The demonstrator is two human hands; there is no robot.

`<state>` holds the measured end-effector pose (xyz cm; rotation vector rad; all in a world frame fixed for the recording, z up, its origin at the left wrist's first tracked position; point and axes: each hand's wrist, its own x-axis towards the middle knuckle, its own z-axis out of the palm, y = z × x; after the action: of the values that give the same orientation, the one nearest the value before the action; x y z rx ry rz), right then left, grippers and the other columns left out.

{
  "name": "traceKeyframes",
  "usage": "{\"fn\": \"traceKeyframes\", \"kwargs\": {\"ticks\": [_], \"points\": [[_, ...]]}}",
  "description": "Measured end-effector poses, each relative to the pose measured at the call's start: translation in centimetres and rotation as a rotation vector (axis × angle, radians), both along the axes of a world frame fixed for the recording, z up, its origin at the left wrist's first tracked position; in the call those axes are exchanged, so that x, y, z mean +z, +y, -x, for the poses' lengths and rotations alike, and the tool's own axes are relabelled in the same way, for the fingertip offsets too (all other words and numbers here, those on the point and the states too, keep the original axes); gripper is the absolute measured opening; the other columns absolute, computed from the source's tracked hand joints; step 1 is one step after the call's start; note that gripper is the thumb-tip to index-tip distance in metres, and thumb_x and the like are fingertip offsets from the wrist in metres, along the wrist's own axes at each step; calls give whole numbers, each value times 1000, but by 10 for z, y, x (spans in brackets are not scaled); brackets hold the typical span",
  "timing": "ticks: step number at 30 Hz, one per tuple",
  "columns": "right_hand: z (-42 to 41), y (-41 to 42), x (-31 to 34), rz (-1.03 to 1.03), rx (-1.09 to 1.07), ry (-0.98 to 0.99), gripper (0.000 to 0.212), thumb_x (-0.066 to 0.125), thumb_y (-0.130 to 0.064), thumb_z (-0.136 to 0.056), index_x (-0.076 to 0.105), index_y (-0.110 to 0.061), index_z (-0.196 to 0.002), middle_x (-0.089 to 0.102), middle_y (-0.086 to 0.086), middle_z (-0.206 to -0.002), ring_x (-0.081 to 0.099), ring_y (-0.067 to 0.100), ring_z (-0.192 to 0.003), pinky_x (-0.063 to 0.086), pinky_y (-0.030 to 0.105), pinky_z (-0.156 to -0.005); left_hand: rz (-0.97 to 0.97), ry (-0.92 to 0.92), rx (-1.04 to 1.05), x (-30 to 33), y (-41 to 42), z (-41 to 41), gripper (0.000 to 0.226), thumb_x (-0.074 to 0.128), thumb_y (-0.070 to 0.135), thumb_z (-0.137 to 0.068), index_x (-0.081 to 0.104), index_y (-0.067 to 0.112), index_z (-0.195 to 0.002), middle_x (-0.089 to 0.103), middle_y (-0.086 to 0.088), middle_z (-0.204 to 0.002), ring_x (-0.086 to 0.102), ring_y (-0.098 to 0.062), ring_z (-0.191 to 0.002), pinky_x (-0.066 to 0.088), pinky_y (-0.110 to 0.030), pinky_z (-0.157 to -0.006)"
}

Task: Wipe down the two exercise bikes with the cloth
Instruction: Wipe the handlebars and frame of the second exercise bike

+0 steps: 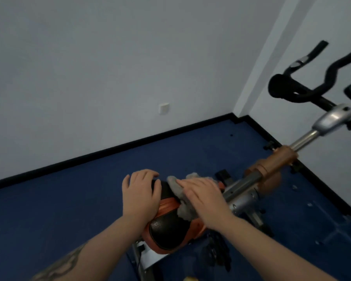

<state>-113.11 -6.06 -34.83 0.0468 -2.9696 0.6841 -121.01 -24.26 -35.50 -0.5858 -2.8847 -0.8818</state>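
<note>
While the left hand (141, 194) lies flat, fingers relaxed, steadying the black-and-orange padded bike saddle (166, 232), the right hand (204, 201) presses the crumpled grey cloth (177, 186) beneath straight fingers, and should sweep firmly toward the saddle's nose.

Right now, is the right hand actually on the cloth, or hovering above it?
Touching. The head view shows the right hand lying flat on the grey cloth, fingers straight, pressing it onto the bike saddle, with cloth edges showing around the hand.

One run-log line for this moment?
step: wiping saddle | right hand: presses cloth | left hand: rests on saddle | handlebars: untouched
</note>
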Motion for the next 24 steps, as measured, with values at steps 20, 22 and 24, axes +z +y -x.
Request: {"fn": "traceKeyframes", "kwargs": {"ticks": [20,22,24], "points": [[67,11,-4,-239,310,-290,53,8,-59,-97,31,-47,-143,62,-2,-124,60,23,-106,44,36,-81,-456,-295,690,-4,29,-107,54,29,47,-96,27,28,-147,28,10,-142,44,-11,-121,44,-42,-103],[84,-13,0,-183,272,-390,60,7,-59,-98,43,-37,-140,61,3,-130,57,26,-114,42,38,-90,-456,-299,686,-3,29,-110,53,28,48,-97,27,28,-146,28,12,-141,47,-11,-119,46,-43,-100],[90,-36,3,-20,300,-375,61,9,-69,-93,43,-45,-137,56,-4,-136,53,21,-121,42,40,-96,-440,-298,661,-3,26,-113,54,23,50,-97,25,30,-147,29,13,-140,50,-11,-116,47,-43,-98]]}}
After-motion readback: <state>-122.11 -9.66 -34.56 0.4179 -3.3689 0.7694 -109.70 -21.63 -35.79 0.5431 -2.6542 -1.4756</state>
